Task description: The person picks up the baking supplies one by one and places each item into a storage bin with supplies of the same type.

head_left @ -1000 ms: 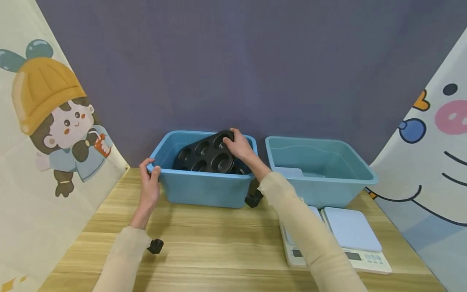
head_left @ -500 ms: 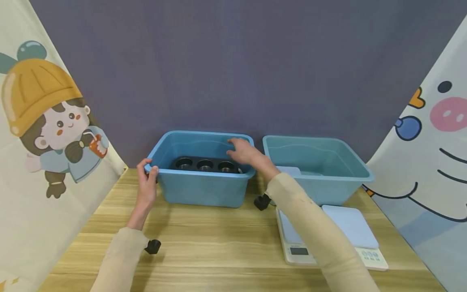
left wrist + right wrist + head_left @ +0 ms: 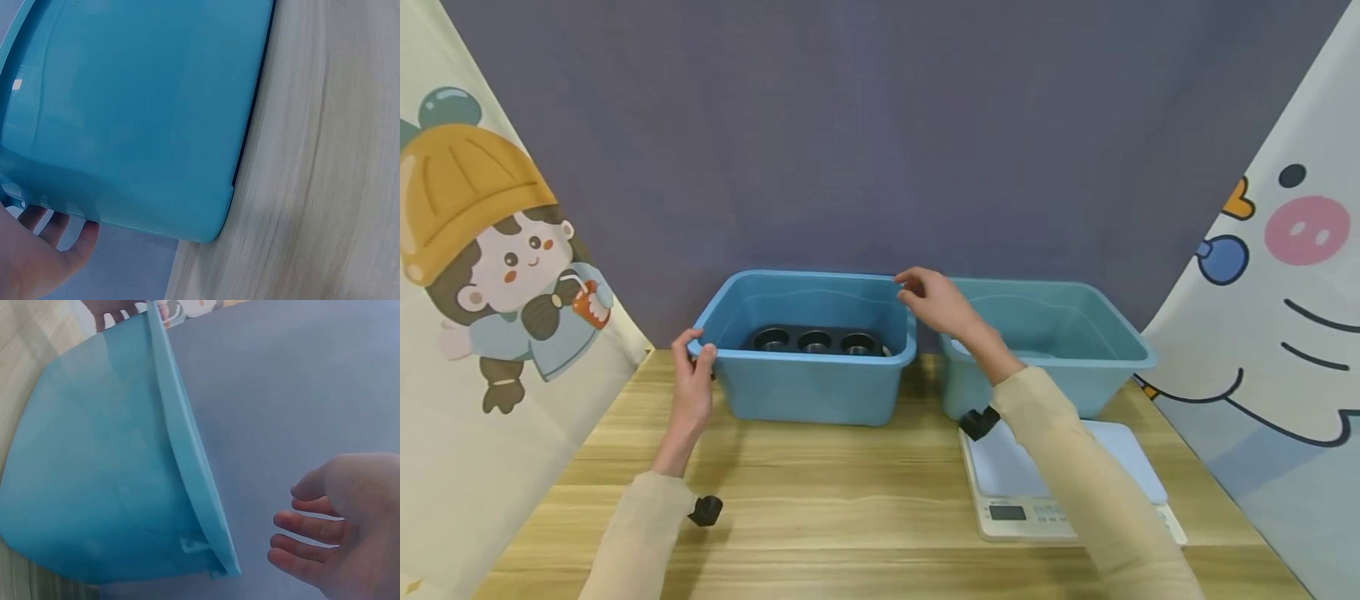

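Observation:
At the left stands a blue plastic bin [image 3: 808, 387], its front left corner gripped at the rim by my left hand [image 3: 691, 392], thumb over the near side. In the left wrist view, fingers of that hand [image 3: 37, 256] curl at the bin's edge. A black muffin pan [image 3: 837, 339] lies inside, three cups showing above the front wall, the rest hidden. My right hand [image 3: 936, 302] hovers over the bin's right rim, holding nothing. From the right wrist view, its relaxed fingers [image 3: 306, 525] are apart from the bin rim [image 3: 194, 456].
Right of it stands a second, greener bin [image 3: 1097, 379], partly behind my right arm. Two white kitchen scales lie side by side in front: the left scale [image 3: 992, 467] and the right scale [image 3: 1127, 454], partly covered by my sleeve. A grey curtain [image 3: 820, 142] hangs behind.
My right hand has let go of the muffin pan, which was tilted and now lies flat in the bin. That hand has risen out and moved right. The left hand stays on the rim.

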A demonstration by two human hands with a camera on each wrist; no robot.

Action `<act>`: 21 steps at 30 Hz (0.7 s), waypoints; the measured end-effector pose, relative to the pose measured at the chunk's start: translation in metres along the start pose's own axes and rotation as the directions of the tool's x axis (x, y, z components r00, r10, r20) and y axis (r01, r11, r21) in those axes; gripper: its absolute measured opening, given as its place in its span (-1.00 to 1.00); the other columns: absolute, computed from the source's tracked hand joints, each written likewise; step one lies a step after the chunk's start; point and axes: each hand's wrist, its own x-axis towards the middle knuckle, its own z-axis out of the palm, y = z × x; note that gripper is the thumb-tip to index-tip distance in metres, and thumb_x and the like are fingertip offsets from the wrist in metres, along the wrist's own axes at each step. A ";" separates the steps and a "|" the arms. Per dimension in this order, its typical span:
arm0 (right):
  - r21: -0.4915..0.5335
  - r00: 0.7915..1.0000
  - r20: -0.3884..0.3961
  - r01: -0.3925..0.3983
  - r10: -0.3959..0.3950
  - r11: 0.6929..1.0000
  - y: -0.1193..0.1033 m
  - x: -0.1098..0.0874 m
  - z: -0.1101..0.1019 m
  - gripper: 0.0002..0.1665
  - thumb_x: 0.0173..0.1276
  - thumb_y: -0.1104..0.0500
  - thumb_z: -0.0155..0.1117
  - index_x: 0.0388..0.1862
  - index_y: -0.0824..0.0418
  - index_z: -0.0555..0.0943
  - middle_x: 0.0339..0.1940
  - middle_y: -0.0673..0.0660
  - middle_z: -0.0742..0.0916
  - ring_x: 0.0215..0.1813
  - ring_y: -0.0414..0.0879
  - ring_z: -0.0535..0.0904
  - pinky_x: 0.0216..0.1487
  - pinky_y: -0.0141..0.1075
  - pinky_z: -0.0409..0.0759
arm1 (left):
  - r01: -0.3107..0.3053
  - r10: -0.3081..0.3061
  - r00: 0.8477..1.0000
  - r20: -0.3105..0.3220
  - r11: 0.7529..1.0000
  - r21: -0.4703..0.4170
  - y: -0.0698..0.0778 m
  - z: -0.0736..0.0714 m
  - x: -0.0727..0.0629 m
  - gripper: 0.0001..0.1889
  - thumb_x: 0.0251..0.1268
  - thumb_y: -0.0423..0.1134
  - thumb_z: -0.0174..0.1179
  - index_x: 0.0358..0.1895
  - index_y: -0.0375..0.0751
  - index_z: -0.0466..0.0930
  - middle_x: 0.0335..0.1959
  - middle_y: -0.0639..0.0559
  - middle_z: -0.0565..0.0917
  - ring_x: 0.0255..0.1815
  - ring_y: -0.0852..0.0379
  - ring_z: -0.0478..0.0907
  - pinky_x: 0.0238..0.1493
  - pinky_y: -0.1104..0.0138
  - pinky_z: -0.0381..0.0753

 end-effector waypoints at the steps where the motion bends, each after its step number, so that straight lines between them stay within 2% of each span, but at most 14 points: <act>1: 0.002 1.000 -0.012 -0.004 0.004 1.000 0.001 -0.004 -0.003 -0.54 0.57 0.08 0.03 0.36 0.19 0.45 0.25 0.22 0.60 0.25 0.10 0.52 0.21 0.02 0.52 | 0.003 -0.003 1.000 0.000 1.000 -0.006 -0.001 -0.001 0.000 -0.56 0.58 -0.19 -0.15 0.38 -0.27 0.07 -0.26 0.06 0.19 -0.31 0.16 0.23 -0.22 0.41 0.28; 4: -0.008 0.999 -0.047 -0.017 0.017 1.000 0.006 -0.016 -0.011 -0.54 0.57 0.08 0.03 0.36 0.21 0.45 0.26 0.23 0.60 0.25 0.11 0.52 0.23 0.04 0.50 | 0.015 -0.015 1.000 -0.008 1.000 -0.024 -0.012 -0.005 0.005 -0.57 0.58 -0.20 -0.14 0.38 -0.24 0.10 -0.26 0.07 0.20 -0.32 0.16 0.24 -0.24 0.41 0.30; 8: -0.015 0.995 -0.084 -0.058 0.056 0.998 0.015 -0.032 -0.021 -0.55 0.57 0.06 0.04 0.34 0.17 0.46 0.17 0.20 0.62 0.19 0.10 0.53 0.17 0.04 0.50 | 0.016 -0.017 1.000 -0.020 0.999 -0.029 -0.030 -0.010 0.011 -0.58 0.57 -0.19 -0.12 0.38 -0.16 0.14 -0.24 0.10 0.23 -0.31 0.16 0.26 -0.23 0.40 0.31; 11: -0.009 0.992 -0.105 -0.078 0.077 0.997 0.025 -0.045 -0.029 -0.56 0.57 0.06 0.04 0.34 0.17 0.46 0.11 0.21 0.62 0.16 0.12 0.52 0.13 0.05 0.50 | 0.000 0.000 1.000 -0.021 1.000 -0.026 -0.037 -0.012 0.012 -0.59 0.58 -0.16 -0.12 0.38 -0.10 0.15 -0.23 0.12 0.23 -0.28 0.19 0.26 -0.22 0.40 0.30; 16: 0.002 0.985 -0.132 -0.113 0.113 0.994 0.041 -0.065 -0.039 -0.54 0.58 0.03 0.02 0.35 0.17 0.45 0.11 0.23 0.60 0.17 0.13 0.50 0.08 0.05 0.50 | -0.018 0.017 1.000 -0.006 0.999 -0.038 -0.034 -0.017 0.010 -0.60 0.59 -0.17 -0.11 0.37 -0.13 0.15 -0.27 0.11 0.21 -0.32 0.19 0.23 -0.25 0.43 0.26; 21: -0.003 0.977 -0.156 -0.149 0.147 0.989 0.053 -0.085 -0.047 -0.50 0.59 0.00 -0.01 0.38 0.18 0.42 0.15 0.28 0.58 0.20 0.18 0.48 0.10 0.09 0.48 | -0.026 0.027 0.999 0.039 0.999 -0.020 -0.016 -0.022 -0.002 -0.57 0.59 -0.18 -0.14 0.37 -0.24 0.11 -0.27 0.08 0.20 -0.31 0.17 0.22 -0.23 0.43 0.25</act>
